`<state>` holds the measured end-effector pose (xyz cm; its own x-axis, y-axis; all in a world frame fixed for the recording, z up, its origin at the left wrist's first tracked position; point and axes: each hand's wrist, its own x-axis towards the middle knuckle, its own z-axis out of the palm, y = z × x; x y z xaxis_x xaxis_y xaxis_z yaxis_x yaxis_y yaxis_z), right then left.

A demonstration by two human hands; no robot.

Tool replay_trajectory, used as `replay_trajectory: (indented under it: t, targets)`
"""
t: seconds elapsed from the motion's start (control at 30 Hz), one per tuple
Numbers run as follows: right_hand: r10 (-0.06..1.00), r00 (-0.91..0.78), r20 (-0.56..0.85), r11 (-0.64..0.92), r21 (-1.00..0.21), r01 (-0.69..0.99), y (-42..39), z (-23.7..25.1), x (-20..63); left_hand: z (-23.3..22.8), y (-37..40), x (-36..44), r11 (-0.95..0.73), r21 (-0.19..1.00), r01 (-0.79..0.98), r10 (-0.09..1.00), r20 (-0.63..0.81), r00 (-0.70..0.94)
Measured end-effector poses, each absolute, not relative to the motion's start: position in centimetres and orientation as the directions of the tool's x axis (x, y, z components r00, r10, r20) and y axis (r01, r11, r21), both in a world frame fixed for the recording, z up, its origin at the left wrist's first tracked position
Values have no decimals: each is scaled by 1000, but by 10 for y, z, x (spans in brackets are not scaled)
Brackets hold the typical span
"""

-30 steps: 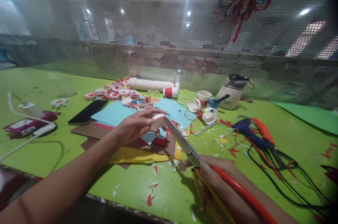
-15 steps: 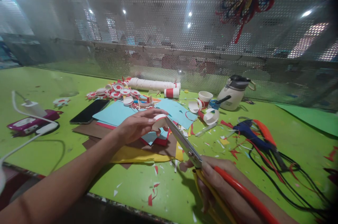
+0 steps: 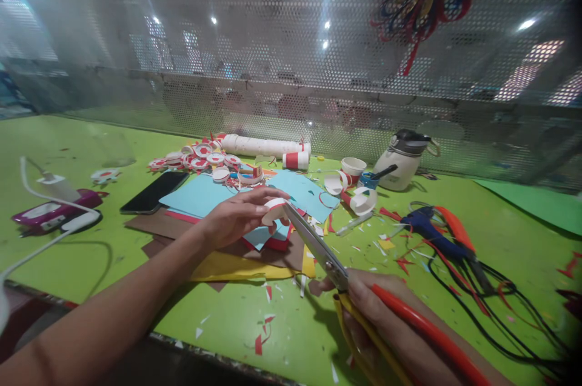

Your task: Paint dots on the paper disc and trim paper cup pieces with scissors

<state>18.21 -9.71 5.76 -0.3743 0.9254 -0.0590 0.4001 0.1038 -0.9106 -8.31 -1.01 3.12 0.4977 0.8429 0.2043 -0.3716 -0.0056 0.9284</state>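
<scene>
Between the fingers of my left hand (image 3: 239, 213) is a small white paper cup piece (image 3: 274, 211) with a red edge, held above the stacked paper. My right hand (image 3: 377, 307) is closed round the scissors (image 3: 318, 243), which have one red and one yellow handle. The scissor tips reach the right edge of the cup piece; whether the blades bite into it I cannot tell. Under my left hand lie light blue sheets (image 3: 188, 195), with brown paper (image 3: 154, 222) and yellow paper (image 3: 222, 268) below.
Red-and-white cut cup pieces (image 3: 200, 159) are heaped at the back, beside a long stack of white cups (image 3: 264, 145). A phone (image 3: 152, 193) and purple power strip (image 3: 59, 211) lie left. At right are a glue gun (image 3: 436, 231), its cable and a bottle (image 3: 400, 162). Paper scraps litter the front.
The scissors' handles have shifted slightly in my right hand, the red one a little to the right. My left hand and the cup piece have hardly moved.
</scene>
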Motion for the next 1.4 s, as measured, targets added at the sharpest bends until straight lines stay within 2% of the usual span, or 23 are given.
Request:
replay_trajectory:
  t: [0.1,0.23,0.47,0.7,0.87,1.13,1.4]
  targets:
    - [872,-459,-171,-7,-942,336,-95,57,185,30,-10,-83,-7,930,-368,843,203,497]
    - [878,-455,-150,11,-943,333,-90,56,189,29,-9,-83,-12,928,-374,832,217,511]
    - [848,-450,-281,-152,-941,302,-94,57,189,28,-9,-83,-51,933,-357,820,244,519]
    - [853,-475,-216,-58,-944,324,-93,56,186,24,-9,-84,-71,944,-322,831,235,505]
    - [869,-459,-186,-41,-951,306,-91,53,186,21,-8,-84,-61,944,-324,840,224,495]
    - [835,-518,-185,-40,-960,278,-87,49,188,22,-8,-84,-16,931,-364,829,217,516]
    - [777,-569,-271,-290,-955,58,-86,38,184,23,-7,-83,0,910,-415,851,218,478]
